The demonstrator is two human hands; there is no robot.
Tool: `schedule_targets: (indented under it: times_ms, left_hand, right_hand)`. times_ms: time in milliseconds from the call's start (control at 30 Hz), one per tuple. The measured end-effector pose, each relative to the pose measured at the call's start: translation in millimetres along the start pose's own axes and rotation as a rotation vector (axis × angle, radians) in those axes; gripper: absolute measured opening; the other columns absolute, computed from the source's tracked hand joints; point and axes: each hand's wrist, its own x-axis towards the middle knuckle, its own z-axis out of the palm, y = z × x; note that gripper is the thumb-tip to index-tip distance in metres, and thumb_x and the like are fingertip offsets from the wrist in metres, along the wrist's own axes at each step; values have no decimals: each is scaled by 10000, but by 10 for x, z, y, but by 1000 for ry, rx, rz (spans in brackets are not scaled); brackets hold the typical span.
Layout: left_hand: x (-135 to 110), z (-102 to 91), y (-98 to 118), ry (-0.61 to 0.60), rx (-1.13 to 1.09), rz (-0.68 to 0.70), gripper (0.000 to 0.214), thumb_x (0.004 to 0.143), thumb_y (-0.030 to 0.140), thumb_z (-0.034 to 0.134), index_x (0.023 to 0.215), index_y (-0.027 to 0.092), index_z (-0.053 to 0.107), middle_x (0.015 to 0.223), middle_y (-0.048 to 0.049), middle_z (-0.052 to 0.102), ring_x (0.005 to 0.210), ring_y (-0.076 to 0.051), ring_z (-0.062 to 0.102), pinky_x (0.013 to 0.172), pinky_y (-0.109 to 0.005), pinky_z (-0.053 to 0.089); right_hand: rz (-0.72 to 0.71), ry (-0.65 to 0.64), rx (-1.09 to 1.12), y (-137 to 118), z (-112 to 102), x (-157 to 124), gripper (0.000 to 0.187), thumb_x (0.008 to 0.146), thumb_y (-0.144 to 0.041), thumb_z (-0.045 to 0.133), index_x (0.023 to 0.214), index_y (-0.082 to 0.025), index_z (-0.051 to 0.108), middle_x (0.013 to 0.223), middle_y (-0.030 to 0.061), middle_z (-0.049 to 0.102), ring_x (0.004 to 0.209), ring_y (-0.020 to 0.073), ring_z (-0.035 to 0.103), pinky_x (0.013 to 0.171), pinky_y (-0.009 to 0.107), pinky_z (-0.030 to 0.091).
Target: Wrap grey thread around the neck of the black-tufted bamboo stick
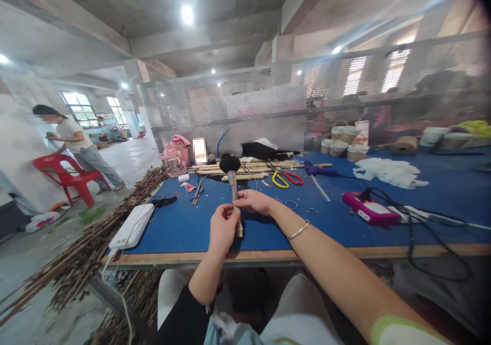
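Note:
A brown stick with a black round head (232, 178) stands nearly upright over the blue table in front of me; its exact kind I cannot make out. Low on its shaft, the fingers of my left hand (223, 226) are pinched together. My right hand (255, 201) grips the shaft just above, coming from the right side, with its fingertips partly hidden behind the stick. The pale lower end of the stick shows beneath the fingers. Behind it lie light wooden sticks (245, 176), yellow-handled scissors (280, 179) and red-handled scissors (293, 178).
On the left are a white power bank (132, 226) with a cable and a pile of dry twigs (126, 217). To the right lie a blue glue gun (320, 170), white material (389, 172) and a magenta box (370, 209) with black cords. A person stands by a red chair (69, 176).

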Motion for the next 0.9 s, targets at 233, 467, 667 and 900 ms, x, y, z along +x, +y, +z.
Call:
schedule_targets:
  times_ms: [233, 467, 667, 900]
  left_hand:
    - [-7, 1, 10, -25, -11, -38, 352, 599, 315, 720, 843, 133, 544, 652, 6, 575, 536, -81, 509, 532, -209, 410]
    - [-13, 0, 5, -13, -50, -14, 316, 603, 289, 718, 822, 132, 552, 670, -5, 581, 566, -85, 513, 554, -209, 407]
    - [-33, -9, 21, -62, -97, -21, 328, 621, 331, 699, 847, 122, 585, 669, -11, 594, 565, -81, 505, 547, -199, 386]
    - [-61, -25, 66, -109, -78, -28, 333, 661, 368, 669, 861, 115, 588, 653, -2, 581, 532, -63, 466, 514, -182, 359]
  right_hand:
    - [-12, -36, 19, -10, 17, -23, 328, 659, -386, 701, 757, -141, 507, 491, -88, 402, 360, 13, 226, 333, 183, 107]
    - [-8, -81, 38, -18, 34, -30, 340, 694, -410, 668, 835, -143, 511, 487, -90, 414, 343, 17, 241, 321, 179, 120]
    - [22, -95, 104, -70, 47, -65, 364, 670, -388, 687, 874, -145, 508, 486, -90, 427, 334, 14, 239, 318, 174, 108]
    - [23, -98, 141, -80, 52, -71, 355, 658, -379, 694, 842, -144, 502, 469, -95, 416, 330, 15, 234, 323, 177, 103]
